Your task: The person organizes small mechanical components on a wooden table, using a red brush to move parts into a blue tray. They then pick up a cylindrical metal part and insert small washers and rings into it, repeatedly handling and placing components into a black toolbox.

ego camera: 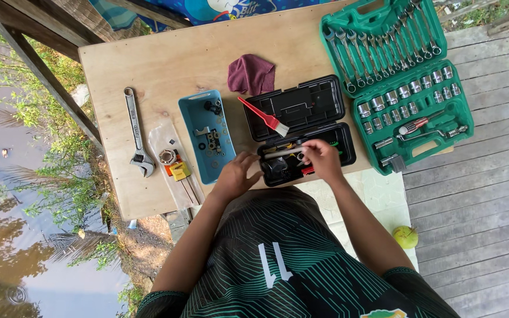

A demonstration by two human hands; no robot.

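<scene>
Right hand: the right hand (323,159) is closed around one end of a slim metal rod (283,152), pinching it just above the small black case (304,138).
Left hand: the left hand (237,172) hovers at the case's near left corner, fingers loosely spread and holding nothing.
Rod: it lies level over the lower tray of the black case, its far end pointing toward the left hand.
Risk at the case: the case sits at the near edge of the board (166,65); a push from either hand could, I judge, tip it off toward the lap.
Risk at the rod: held by one end only, it may slip and drop among the small parts.
Blue tray: the blue tray (194,126) of washers and bolts stands just left of the case.
Red brush: the brush (263,118) rests across the case lid.
Farther off: an adjustable wrench (137,132), a maroon cloth (251,75) and a green socket set (405,82).
</scene>
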